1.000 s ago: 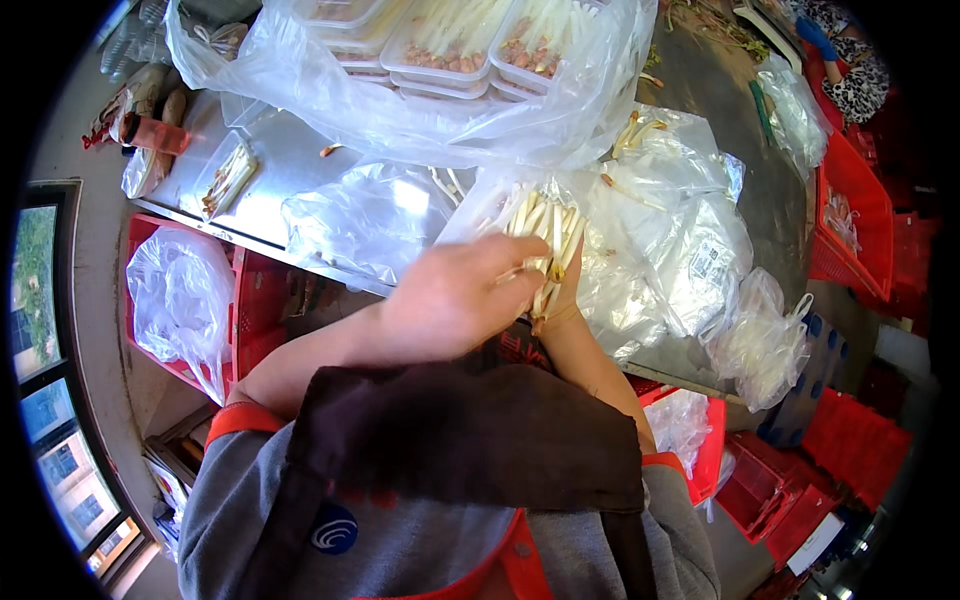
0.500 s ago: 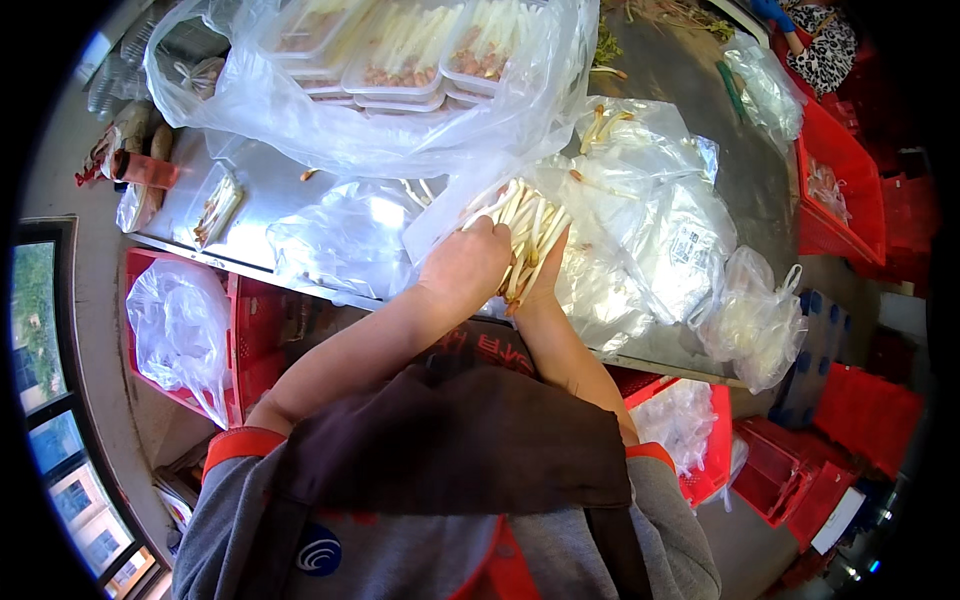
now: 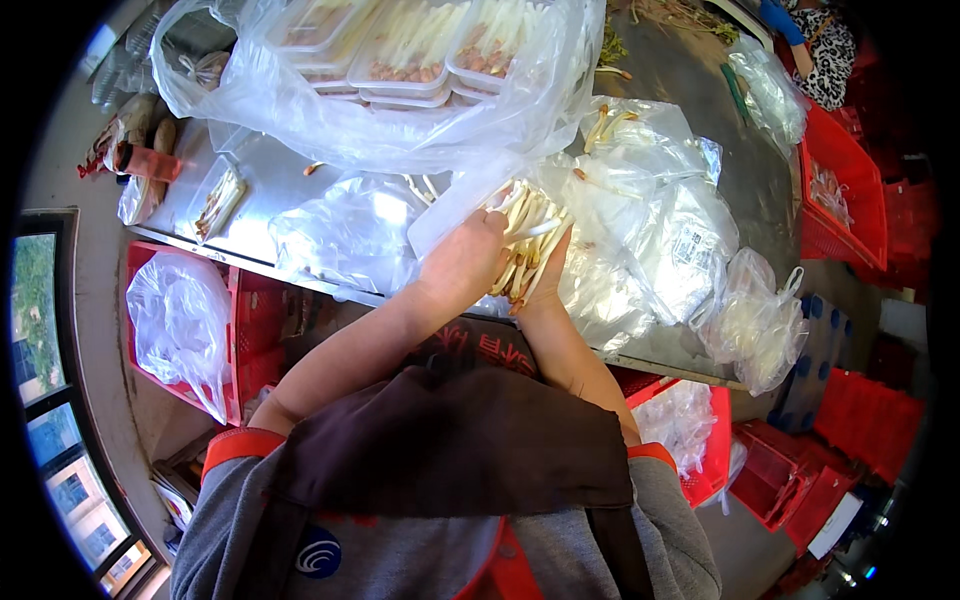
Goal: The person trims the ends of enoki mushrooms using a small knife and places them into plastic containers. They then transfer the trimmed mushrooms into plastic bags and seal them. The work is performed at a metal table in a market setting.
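My right hand [image 3: 544, 284] is wrapped round a bunch of long white sprouts [image 3: 532, 232] with yellowish-brown ends, held above the near edge of the metal table. Against the left side of this bunch, my left hand [image 3: 464, 262] is closed with its fingers curled. A pale sprout stem sticks out from its fingertips across the bunch. Just beyond my hands, a large clear plastic bag [image 3: 400, 140] surrounds stacked clear trays [image 3: 400, 75] of similar sprouts. A thin plastic bag [image 3: 345, 232] lies to the left of my hands, with a few loose sprouts beside it.
Flattened clear bags [image 3: 650, 240] cover the table at right, and a knotted bag [image 3: 760, 320] hangs over its edge. One filled tray [image 3: 220, 205] stands at left. Red crates [image 3: 240, 340] with plastic bags flank the table below. Another person's blue-gloved hand [image 3: 782, 20] shows far right.
My left fingers have shifted slightly on the bunch, and a white stem now points out from them to the right. My right hand stays nearly in place. The view has shifted a little.
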